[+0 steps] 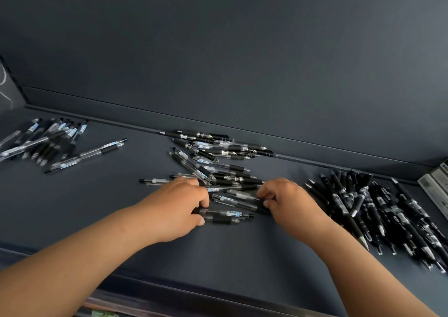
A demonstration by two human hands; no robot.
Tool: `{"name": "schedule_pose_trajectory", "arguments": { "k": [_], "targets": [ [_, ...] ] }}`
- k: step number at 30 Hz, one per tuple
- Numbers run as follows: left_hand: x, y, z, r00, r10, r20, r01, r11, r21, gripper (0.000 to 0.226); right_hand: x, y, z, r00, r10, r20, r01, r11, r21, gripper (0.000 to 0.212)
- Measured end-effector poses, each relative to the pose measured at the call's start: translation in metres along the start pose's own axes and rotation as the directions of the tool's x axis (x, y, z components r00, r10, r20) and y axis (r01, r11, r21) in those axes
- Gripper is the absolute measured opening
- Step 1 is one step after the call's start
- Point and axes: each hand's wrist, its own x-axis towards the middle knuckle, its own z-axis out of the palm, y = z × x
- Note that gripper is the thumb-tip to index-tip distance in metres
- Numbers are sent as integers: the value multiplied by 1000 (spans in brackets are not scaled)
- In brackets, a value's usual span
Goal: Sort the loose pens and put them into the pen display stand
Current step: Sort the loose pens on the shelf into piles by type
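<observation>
Three heaps of pens lay on the dark shelf (145,239). The left hand (180,204) curled fingers and thumb round a black-gripped pen (221,216) at the near edge of the mixed pile (213,164). Facing it, the right hand (284,199) pinched a clear pen (242,196). The clear-barrelled heap (46,139) lay well left of the left hand, and the black heap (378,207) just right of the right hand.

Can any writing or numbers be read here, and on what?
Nothing reads clearly.
Stickered pen: barcode label, digits blurred.
Middle pile pens: labels too small.
Left pile: blue-white labels, too small.
Black pile: white print, blurred.
Grey box at right edge: markings unreadable.
</observation>
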Motion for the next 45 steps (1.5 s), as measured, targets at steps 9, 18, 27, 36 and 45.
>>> {"name": "schedule_pose_trajectory", "arguments": {
  "k": [9,18,27,36,45],
  "targets": [
    [-5,-5,-6,993,-70,91,69,997,21,10,-1,-24,-9,965,-54,255,47,998,33,18],
    [-21,-28,-17,999,-47,6,45,985,164,8,9,-59,-9,914,-31,405,130,967,-219,14],
    [-54,-88,-56,959,-267,-90,270,963,13,3,44,-113,-8,921,-149,360,124,988,92,17],
    [-57,-177,-109,732,-647,-215,577,755,-311,11,117,-220,39,882,-36,470,-275,769,577,22],
    [-17,-222,-98,695,-690,-200,660,723,-202,10,162,-271,81,883,177,434,-428,682,593,4]
  ]
}}
